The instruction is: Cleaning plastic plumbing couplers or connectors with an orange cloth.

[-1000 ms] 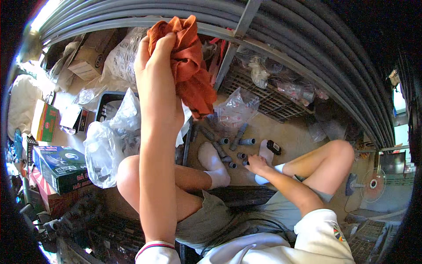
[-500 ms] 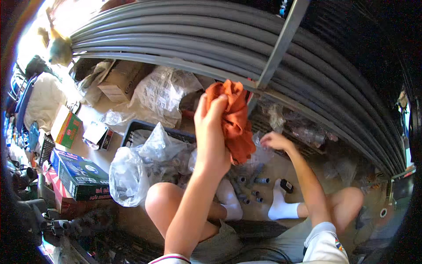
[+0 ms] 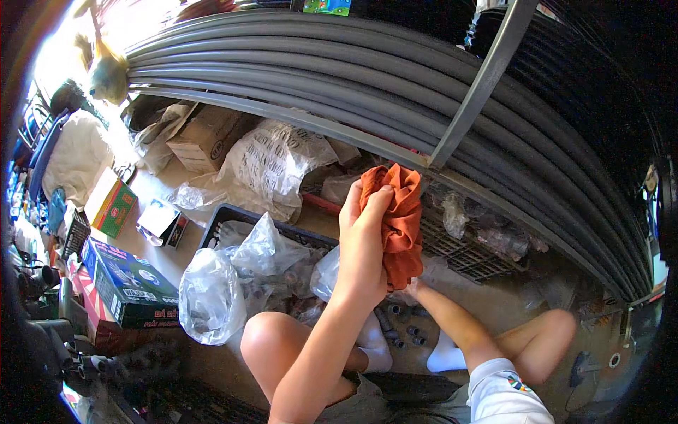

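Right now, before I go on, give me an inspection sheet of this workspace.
Surface: floor, with dark grey pipe fittings lying between the white socks.
Job's things: orange cloth, bunched and held up above the floor.
Clutter: clear plastic bags covering part of a black crate; blue-and-green box at left.
Grips: left grip closed on the cloth; right grip mostly hidden behind it, contents unclear.
Cables: none clearly distinguishable.
Surroundings: metal rack carrying long grey pipes.

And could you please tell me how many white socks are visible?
2: the left white sock beside grey pipe fittings, and the right white sock, partly behind the right forearm.
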`<state>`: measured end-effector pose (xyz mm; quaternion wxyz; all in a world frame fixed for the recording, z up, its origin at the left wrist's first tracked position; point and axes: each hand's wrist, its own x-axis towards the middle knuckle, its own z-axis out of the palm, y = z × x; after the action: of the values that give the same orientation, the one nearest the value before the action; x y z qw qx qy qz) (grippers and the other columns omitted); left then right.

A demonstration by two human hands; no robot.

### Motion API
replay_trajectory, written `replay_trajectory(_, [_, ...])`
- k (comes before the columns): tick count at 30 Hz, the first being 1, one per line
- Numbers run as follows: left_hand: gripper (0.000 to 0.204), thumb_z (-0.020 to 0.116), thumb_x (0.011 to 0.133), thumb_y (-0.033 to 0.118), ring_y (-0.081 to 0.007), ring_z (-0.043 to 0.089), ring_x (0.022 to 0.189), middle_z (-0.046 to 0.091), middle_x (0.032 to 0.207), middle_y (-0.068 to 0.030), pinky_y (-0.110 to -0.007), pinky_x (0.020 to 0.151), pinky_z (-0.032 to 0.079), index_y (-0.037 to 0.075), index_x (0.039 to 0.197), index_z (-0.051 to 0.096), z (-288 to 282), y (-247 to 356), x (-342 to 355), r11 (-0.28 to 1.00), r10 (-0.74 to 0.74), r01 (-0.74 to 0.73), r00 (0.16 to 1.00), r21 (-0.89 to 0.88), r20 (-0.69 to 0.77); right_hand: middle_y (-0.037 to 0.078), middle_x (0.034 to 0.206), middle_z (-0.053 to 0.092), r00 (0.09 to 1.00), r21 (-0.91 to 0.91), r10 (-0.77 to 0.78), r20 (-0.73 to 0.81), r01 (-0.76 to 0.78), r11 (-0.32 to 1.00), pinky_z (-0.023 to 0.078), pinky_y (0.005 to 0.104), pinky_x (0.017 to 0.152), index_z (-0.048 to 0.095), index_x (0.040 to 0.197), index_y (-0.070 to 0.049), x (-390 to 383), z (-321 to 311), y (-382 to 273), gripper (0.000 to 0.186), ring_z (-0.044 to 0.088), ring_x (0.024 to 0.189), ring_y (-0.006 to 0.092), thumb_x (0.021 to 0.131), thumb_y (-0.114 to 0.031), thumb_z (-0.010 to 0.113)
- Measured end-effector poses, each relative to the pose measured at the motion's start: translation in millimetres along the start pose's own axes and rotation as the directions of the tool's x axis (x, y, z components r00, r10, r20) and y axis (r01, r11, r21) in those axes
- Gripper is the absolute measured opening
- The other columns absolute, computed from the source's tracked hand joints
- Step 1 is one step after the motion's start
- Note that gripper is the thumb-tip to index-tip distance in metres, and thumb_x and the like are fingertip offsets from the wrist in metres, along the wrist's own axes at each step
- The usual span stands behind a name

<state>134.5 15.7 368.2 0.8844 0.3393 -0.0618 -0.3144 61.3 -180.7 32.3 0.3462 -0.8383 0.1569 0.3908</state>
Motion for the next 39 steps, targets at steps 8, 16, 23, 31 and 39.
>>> replay_trajectory(8, [0.032,0.056,0.098,0.019,-0.0177,0.068,0.083,0.066,0.103,-0.0087,-0.033,0.069,0.058,0.005,0.126,0.057,2,-7,4,1.000,0.000,0.000,1.000,-0.022,0.018,0.020,0.122,0.068,0.993,-0.101,-0.009,-0.122,-0.004,0.995,0.053,0.0421,0.091,0.053,0.142,-0.007,12,4,39,0.068,0.067,0.110,0.0337,0.087,-0.042,0.072])
replay_trajectory(16, [0.026,0.056,0.099,0.017,-0.0133,0.066,0.081,0.067,0.103,-0.0050,-0.029,0.068,0.056,0.006,0.122,0.058,3,-22,3,1.000,0.026,-0.026,1.000,0.001,0.013,0.021,0.122,0.068,0.972,-0.201,-0.044,-0.233,-0.004,0.980,0.053,0.0421,0.092,0.052,0.142,-0.007,29,25,57,0.071,0.067,0.110,0.0339,0.086,-0.044,0.073])
replay_trajectory(23, [0.026,0.056,0.099,0.015,-0.0116,0.066,0.082,0.067,0.103,-0.0036,-0.027,0.068,0.055,0.005,0.122,0.057,7,-31,2,1.000,0.018,-0.018,0.997,0.003,0.076,0.021,0.121,0.068,0.941,-0.272,-0.062,-0.334,-0.033,0.962,0.053,0.0420,0.092,0.052,0.142,-0.007,49,41,82,0.073,0.067,0.110,0.0341,0.085,-0.046,0.074])
replay_trajectory(31, [0.019,0.055,0.101,0.014,-0.0066,0.058,0.085,0.063,0.102,-0.0027,-0.024,0.074,0.049,0.002,0.115,0.057,6,-24,-1,0.999,0.016,-0.018,0.998,0.029,0.057,0.021,0.121,0.068,0.900,-0.359,-0.131,-0.415,-0.029,0.933,0.053,0.0420,0.092,0.052,0.142,-0.007,67,43,100,0.075,0.067,0.110,0.0343,0.083,-0.049,0.074])
replay_trajectory(39, [0.026,0.054,0.100,0.019,-0.0147,0.066,0.082,0.065,0.102,-0.0063,-0.030,0.067,0.056,0.005,0.122,0.056,2,-28,1,1.000,-0.001,0.001,0.997,-0.002,0.081,0.020,0.119,0.069,0.815,-0.228,-0.361,-0.453,0.286,0.931,0.053,0.0425,0.091,0.057,0.135,-0.008,-48,-7,162,0.077,0.068,0.106,0.0352,0.078,-0.055,0.075])
